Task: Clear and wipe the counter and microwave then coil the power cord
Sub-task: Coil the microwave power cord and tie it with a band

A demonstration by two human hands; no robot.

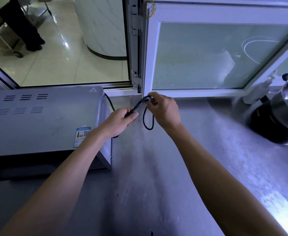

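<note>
Two hands hold a bunch of black cord above the counter

The left hand (121, 120) has its fingers curled round one end of the folded power cord (140, 103), and the right hand (163, 109) pinches the other end. One loop of cord hangs down between the hands. The cord runs back behind the grey microwave (43, 120), which sits on the left of the grey counter (157, 167). A shiny metal pot (287, 103) stands far to the right, by the window (208, 57)

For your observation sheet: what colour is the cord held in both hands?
Black; the cord shows best in the head view.
</note>
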